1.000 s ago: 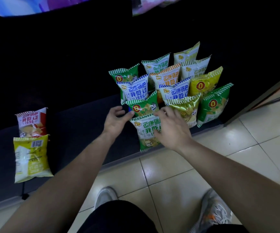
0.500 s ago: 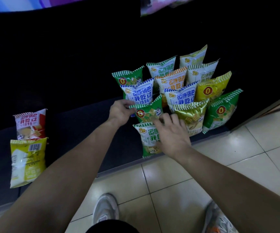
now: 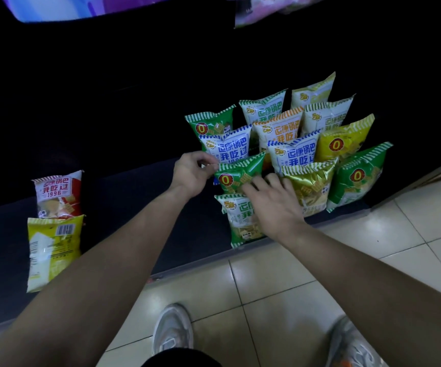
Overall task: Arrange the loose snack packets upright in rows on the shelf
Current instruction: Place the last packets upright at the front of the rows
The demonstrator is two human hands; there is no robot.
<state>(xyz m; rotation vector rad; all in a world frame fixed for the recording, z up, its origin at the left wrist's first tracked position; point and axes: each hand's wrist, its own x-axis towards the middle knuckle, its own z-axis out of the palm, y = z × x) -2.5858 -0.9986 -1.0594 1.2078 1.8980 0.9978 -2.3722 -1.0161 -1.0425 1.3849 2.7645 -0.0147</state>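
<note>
**Hands on the left row; two packets lie loose far left**

Head view. A dark shelf (image 3: 134, 202) sits at floor level. Standing packets fill its right end in three rows running front to back.

Left hand (image 3: 191, 172): fingers curled, pinching the upper left corner of the green packet (image 3: 240, 172), second from the front in the left row.

Right hand (image 3: 275, 205): fingers straight and spread, gripping nothing. The fingertips lie on the green packet's lower face. The palm covers the right half of the front packet (image 3: 236, 221), white with a green seal, upright at the shelf lip. A gold packet (image 3: 310, 189) stands just right of this hand.

Loose stock: a red packet (image 3: 57, 194) and a yellow packet (image 3: 52, 250), both flat on the shelf, well apart from the rows, far to the left. They meet end to end, red behind and yellow in front with its barcode side up. Their long axes run front to back, top seals toward the rear.

Judgement: the next pickup lies leftward of both hands, and the left hand is nearer. Each loose packet would need tipping up on its bottom edge to stand.
</note>
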